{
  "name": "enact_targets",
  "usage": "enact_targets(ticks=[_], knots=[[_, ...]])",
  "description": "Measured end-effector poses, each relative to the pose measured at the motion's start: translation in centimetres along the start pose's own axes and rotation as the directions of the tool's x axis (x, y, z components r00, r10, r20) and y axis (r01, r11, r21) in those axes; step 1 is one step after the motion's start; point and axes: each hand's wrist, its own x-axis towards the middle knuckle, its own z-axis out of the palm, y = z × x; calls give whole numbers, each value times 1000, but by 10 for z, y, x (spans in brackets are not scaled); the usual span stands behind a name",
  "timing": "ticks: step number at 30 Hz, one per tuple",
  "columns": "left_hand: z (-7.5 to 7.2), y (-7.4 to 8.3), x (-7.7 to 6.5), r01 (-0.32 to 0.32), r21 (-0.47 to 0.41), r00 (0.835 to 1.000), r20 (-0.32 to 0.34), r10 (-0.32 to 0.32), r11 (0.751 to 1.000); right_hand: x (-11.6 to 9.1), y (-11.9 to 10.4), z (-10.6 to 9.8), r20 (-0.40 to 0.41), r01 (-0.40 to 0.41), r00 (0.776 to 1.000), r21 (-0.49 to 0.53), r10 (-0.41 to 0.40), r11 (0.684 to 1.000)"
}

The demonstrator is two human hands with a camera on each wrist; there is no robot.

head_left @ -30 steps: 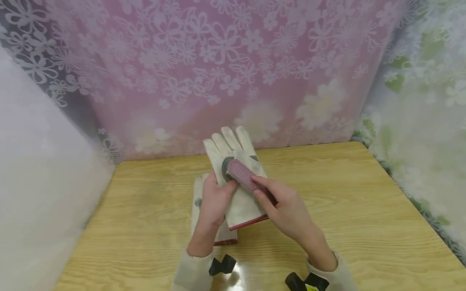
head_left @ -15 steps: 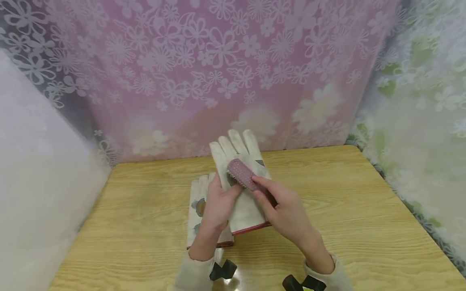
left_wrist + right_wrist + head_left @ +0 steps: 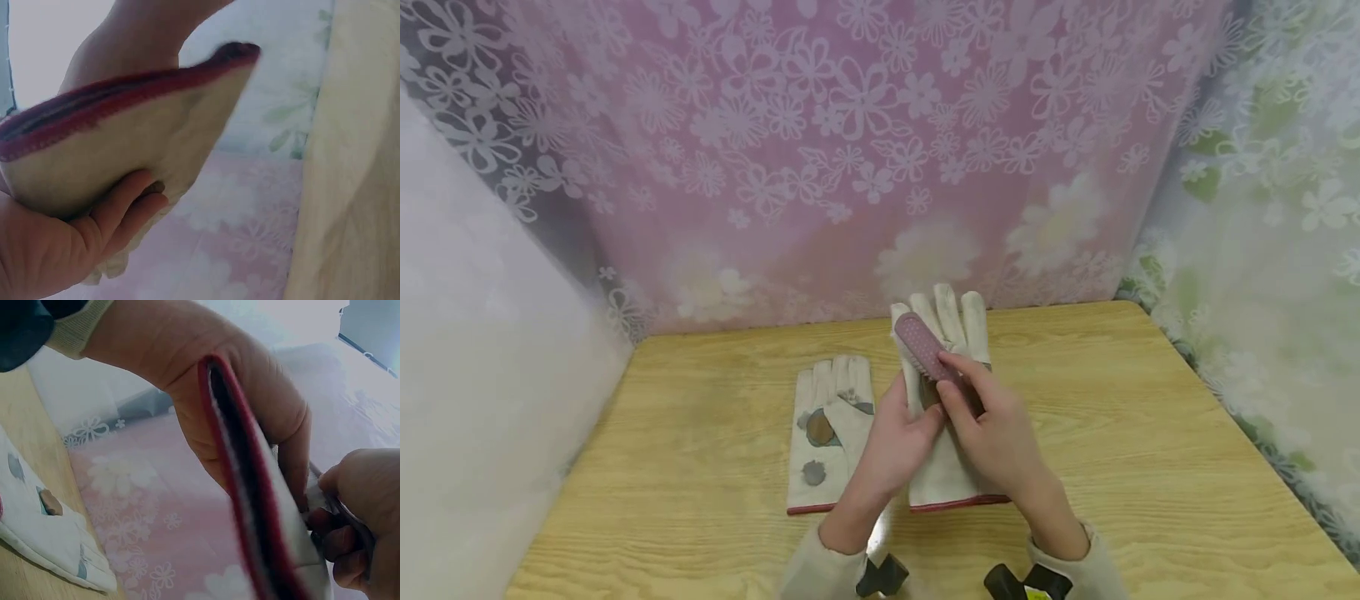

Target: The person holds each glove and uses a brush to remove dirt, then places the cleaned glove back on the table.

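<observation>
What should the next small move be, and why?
Probably one short stroke of the pink brush along the held glove: the right hand grips the brush over the glove, bristles turned toward it, while the left hand holds the glove.

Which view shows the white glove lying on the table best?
Head: the white glove shows from fingertips to red hem, though the left arm hides its lower right corner. Right wrist catches only part, cropped at left edge; left wrist doesn't show it.

Pink brush point(image 3: 921, 343) over white glove point(image 3: 942, 469)
</observation>
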Motion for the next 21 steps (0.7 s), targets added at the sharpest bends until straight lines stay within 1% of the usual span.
enact_targets(ticks=[1, 2, 3, 4, 6, 8, 10, 12, 13, 15, 18, 19, 21], knots=[[1, 0, 0, 12, -5, 1000, 18, -12, 1000, 1, 1, -1, -8, -10, 1000, 2, 10, 1000], [-1, 1, 0, 32, -28, 999, 26, -31, 999, 1, 0, -1, -3, -19, 1000, 4, 19, 1000], [-4, 2, 1, 40, -42, 999, 12, -39, 998, 2, 0, -1, 12, -27, 1000, 8, 27, 1000], [-9, 3, 2, 52, -44, 998, -20, -53, 998, 2, 0, -1, 34, -26, 999, -2, 27, 1000], [-22, 6, 4, 59, -88, 993, -94, -68, 994, 2, -2, -1, 97, -16, 995, -18, 18, 1000], [-34, 7, 5, 53, -119, 979, -190, -75, 992, 1, -4, 0, 167, -13, 986, -21, 16, 1000], [-44, 8, 6, 41, -135, 961, -267, -77, 990, -1, -5, 1, 213, -8, 977, -22, 13, 1000], [-48, 9, 7, 28, -149, 952, -297, -71, 989, -2, -5, 3, 230, -16, 973, -18, 19, 1000], [-47, 9, 6, 25, -139, 952, -298, -66, 990, -3, -5, 3, 224, -20, 974, -18, 23, 1000], [-41, 10, 5, 20, -125, 965, -256, -52, 992, -3, -4, 3, 188, -28, 982, -18, 31, 999], [-24, 7, 1, 13, -58, 991, -133, -21, 998, -3, -2, 2, 93, -36, 995, -16, 37, 999], [-17, 6, 1, 6, -46, 996, -94, -11, 999, -2, -2, 1, 60, -40, 997, -10, 41, 999], [-7, 4, -1, -1, -25, 1000, -28, 0, 1000, 0, 0, -1, 8, -46, 999, -7, 46, 999]])
